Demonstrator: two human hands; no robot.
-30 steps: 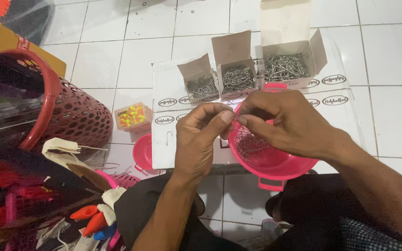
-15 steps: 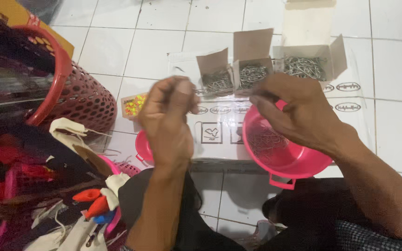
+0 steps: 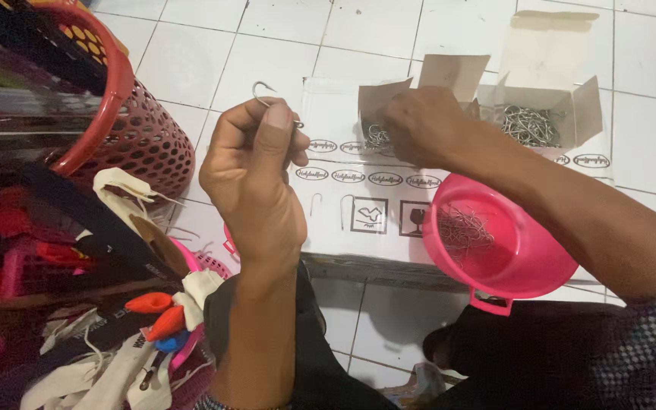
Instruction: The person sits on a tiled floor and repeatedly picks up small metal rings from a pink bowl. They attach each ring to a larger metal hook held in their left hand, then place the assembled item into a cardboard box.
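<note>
My left hand is raised over the floor and pinches a metal fish hook whose curved end sticks up above the fingers. My right hand reaches forward into a small open cardboard box of hooks; its fingers are curled down inside and I cannot see what they hold. A pink plastic bowl with a tangle of thin hooks in it sits below my right forearm. A larger open box of hooks stands to the right.
The boxes rest on a flattened white cardboard sheet on the white tiled floor. A red perforated basket stands at the left, with dark bundles, white cloth strips and orange floats beside my knee.
My left hand has lifted away to the left with one hook. My right hand left the pink bowl and reached forward into the small box.
</note>
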